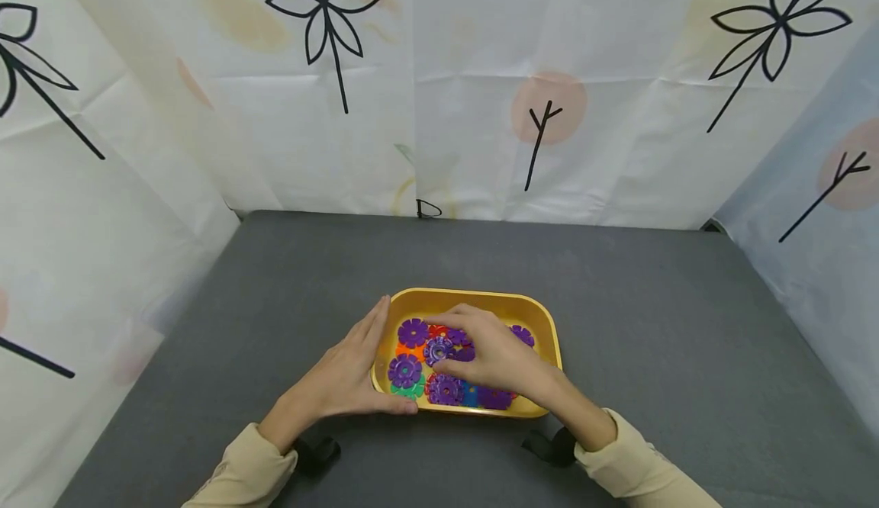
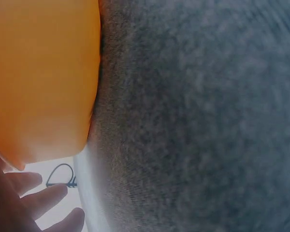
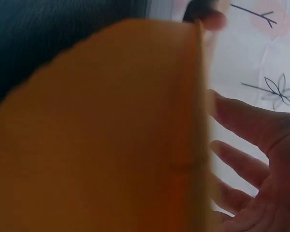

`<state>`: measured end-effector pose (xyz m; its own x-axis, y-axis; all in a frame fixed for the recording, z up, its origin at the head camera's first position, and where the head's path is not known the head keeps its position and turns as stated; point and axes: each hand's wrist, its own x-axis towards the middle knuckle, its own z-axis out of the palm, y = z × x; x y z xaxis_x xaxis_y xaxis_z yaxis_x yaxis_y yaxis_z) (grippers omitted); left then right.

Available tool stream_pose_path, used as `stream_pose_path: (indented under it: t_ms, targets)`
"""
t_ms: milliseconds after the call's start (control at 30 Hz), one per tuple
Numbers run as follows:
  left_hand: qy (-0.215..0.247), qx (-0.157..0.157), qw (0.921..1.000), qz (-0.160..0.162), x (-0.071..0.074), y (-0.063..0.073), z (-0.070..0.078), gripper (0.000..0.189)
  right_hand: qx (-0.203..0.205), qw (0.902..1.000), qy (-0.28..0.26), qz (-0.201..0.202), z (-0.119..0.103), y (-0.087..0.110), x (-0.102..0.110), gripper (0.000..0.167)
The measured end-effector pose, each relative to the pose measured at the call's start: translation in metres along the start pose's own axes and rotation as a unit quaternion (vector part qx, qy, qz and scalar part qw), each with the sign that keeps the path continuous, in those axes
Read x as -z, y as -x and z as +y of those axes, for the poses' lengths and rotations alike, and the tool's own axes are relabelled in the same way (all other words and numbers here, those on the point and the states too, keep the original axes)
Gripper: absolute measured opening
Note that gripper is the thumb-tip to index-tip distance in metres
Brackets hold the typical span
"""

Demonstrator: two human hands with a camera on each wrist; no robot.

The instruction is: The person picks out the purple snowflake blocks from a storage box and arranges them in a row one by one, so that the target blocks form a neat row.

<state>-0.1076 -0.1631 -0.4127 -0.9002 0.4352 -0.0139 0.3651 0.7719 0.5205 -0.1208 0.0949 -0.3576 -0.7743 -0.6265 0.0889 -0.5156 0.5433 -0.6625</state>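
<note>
A yellow tray stands on the grey table, holding flower-shaped plastic pieces in purple, red, orange, green and blue. My left hand rests against the tray's left side, fingers extended along it and thumb lying by the front edge. In the left wrist view the tray's outer wall shows beside the spread fingers. Over the middle of the tray reaches my right hand, thumb and fingers apart above a purple flower piece. The right wrist view shows its fingers partly behind the blurred tray wall.
Grey cloth covers the table. White curtains with drawn flowers and twigs stand along the back and both sides. Black straps hang at both wrists.
</note>
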Motion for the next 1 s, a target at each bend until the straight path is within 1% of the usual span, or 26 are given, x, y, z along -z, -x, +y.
stream_pose_path:
  t_ms: [200,333,433,767,867,1000]
  targets:
    - [-0.004,0.0,1.0,-0.002,0.0,0.0,0.001,0.139,-0.014,0.9992,-0.021,-0.032,-0.002,-0.018,-0.027,0.057]
    - [-0.001,0.002,1.0,-0.006,0.0,0.0,0.0,0.139,-0.015,0.9989,-0.011,-0.043,0.001,-0.027,-0.044,0.055]
    - [0.002,0.006,0.9999,-0.009,0.0,0.0,0.0,0.14,-0.025,0.9986,0.001,-0.048,0.002,-0.032,-0.052,0.054]
    - [0.009,0.01,0.9998,-0.011,-0.001,0.001,-0.001,0.14,-0.073,0.9946,0.026,-0.07,0.003,-0.036,-0.064,0.059]
    - [0.011,0.011,0.9998,-0.012,-0.001,0.001,-0.001,0.139,-0.071,0.9947,0.033,-0.068,0.003,-0.036,-0.065,0.055]
    - [0.014,0.014,0.9997,-0.013,-0.002,0.0,-0.001,0.138,-0.053,0.9951,0.053,-0.064,0.004,-0.036,-0.066,0.047]
